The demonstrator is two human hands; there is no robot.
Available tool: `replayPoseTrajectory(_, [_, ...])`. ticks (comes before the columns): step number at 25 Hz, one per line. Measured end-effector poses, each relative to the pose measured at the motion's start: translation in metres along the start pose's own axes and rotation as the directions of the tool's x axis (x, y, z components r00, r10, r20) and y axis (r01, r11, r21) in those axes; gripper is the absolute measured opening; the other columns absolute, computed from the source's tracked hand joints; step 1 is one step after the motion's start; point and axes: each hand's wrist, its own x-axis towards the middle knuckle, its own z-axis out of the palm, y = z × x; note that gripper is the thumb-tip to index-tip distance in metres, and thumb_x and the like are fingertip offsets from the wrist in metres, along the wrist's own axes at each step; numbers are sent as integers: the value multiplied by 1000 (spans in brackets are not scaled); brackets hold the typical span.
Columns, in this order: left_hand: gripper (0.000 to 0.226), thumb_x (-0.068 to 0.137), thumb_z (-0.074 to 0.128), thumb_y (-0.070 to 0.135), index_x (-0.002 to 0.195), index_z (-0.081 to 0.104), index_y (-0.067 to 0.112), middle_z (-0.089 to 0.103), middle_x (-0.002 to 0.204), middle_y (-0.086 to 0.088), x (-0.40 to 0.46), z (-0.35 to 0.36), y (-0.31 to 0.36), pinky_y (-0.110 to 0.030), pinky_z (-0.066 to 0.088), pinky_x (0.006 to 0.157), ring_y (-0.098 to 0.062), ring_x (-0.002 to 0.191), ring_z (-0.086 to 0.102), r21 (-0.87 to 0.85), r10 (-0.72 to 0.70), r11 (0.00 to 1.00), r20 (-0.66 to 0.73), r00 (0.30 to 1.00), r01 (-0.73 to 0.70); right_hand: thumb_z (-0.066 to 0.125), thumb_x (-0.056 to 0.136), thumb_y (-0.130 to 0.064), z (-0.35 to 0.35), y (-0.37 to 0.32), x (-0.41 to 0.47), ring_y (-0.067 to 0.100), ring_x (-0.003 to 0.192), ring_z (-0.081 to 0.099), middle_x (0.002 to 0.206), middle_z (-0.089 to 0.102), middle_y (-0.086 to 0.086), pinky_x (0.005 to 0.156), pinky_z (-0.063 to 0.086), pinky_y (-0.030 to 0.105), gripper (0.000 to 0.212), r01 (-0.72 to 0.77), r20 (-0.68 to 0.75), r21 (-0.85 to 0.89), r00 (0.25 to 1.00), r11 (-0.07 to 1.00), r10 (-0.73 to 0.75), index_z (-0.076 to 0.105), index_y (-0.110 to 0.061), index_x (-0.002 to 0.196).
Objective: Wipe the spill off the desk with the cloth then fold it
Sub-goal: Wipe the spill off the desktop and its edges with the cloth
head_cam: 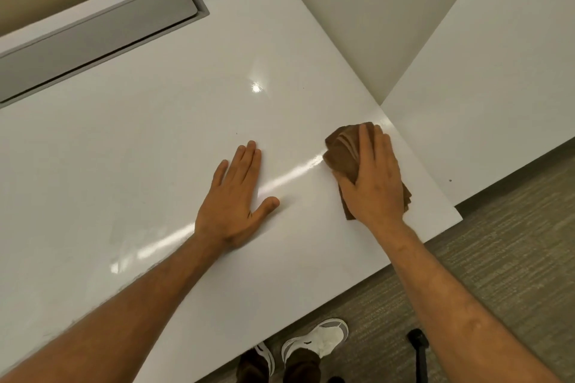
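a bunched brown cloth lies near the right edge of a glossy white desk. the right hand presses on it, fingers fairly straight. the left hand rests flat, fingers extended, beside it.

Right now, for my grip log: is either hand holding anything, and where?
Nothing is gripped: the right hand presses flat atop the bunched brown cloth; the left hand rests on the white desk.

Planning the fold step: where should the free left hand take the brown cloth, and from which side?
Probably the bunched far-left end of the cloth, pinched from the left by the left hand. Its ridges stand up off the desk there; the right hand presses flat over the rest.
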Motion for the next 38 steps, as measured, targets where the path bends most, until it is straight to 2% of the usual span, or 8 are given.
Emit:
replayPoseTrajectory(8, [91, 99, 21, 73, 167, -3, 17, -10, 175, 5, 2, -1, -1, -33, -7, 130, -9, 160, -12, -11, 0, 1000, -21, 1000, 0, 62, 96, -38, 32, -56, 105, 34, 152, 22, 165, 24, 12, 122, 24, 47, 79, 246, 65, -30, 968, 969, -244, 21, -14, 160])
replayPoseTrajectory(16, [104, 94, 20, 81, 165, -6, 10, -10, 175, -3, 1, 0, -6, -35, 2, 131, -13, 162, -9, -227, -11, 974, -78, 997, -8, 68, 81, -9, 31, -43, 26, 30, 147, 37, 159, 41, 2, 121, 27, 42, 75, 586, 300, 197, 727, 786, -617, 45, -22, 151])
replayPoseTrajectory(26, [99, 94, 10, 80, 166, -5, 14, -9, 175, 0, 0, 3, -11, -38, -5, 131, -14, 161, -12, -65, 34, 997, -1, 999, -34, 82, 76, -2, 23, 23, -156, 23, 134, 54, 141, 61, -2, 113, 41, 50, 62, 369, 133, 354, 889, 859, -437, 65, -25, 131])
replayPoseTrajectory(29, [94, 97, 15, 75, 167, 5, 12, 0, 176, -1, -4, 1, -10, -43, -4, 131, -16, 162, -7, -74, 133, 988, -22, 991, -134, 82, 79, -3, 28, 27, -214, 17, 135, 54, 140, 60, -10, 114, 43, 39, 59, 218, 55, 456, 961, 863, -272, 65, -30, 128])
replayPoseTrajectory(30, [91, 99, 18, 71, 166, 9, 11, 4, 176, -2, -8, 1, -9, -45, -3, 131, -17, 162, -5, -82, 197, 977, -32, 980, -199, 79, 82, -4, 30, 24, -233, 13, 133, 56, 138, 62, -11, 111, 46, 32, 56, 106, 35, 571, 988, 814, -153, 66, -33, 127])
replayPoseTrajectory(32, [87, 102, 20, 69, 166, 16, 10, 10, 175, -2, -26, 2, -3, -44, -2, 131, -18, 162, 0, -110, 338, 934, -25, 941, -339, 71, 88, 2, 36, 13, -269, 10, 114, 69, 124, 73, -7, 92, 56, 23, 51, -148, 57, 876, 977, 458, 207, 72, -38, 120])
replayPoseTrajectory(35, [81, 104, 19, 67, 165, 21, 14, 15, 174, -1, -58, 6, 6, -42, 1, 131, -17, 162, 4, -128, 508, 859, 85, 857, -497, 66, 88, 3, 56, -4, -303, 16, 102, 74, 112, 76, -1, 83, 60, 31, 50, -216, 138, 976, 725, 33, 675, 72, -39, 114])
replayPoseTrajectory(38, [81, 104, 16, 66, 165, 20, 13, 13, 175, -2, -86, 10, 3, -49, 7, 131, -18, 162, 5, -119, 573, 819, 207, 793, -561, 65, 92, -9, 85, -35, -327, 21, 104, 73, 119, 74, 2, 91, 58, 42, 45, -179, 384, 922, 527, -343, 758, 64, -35, 129])
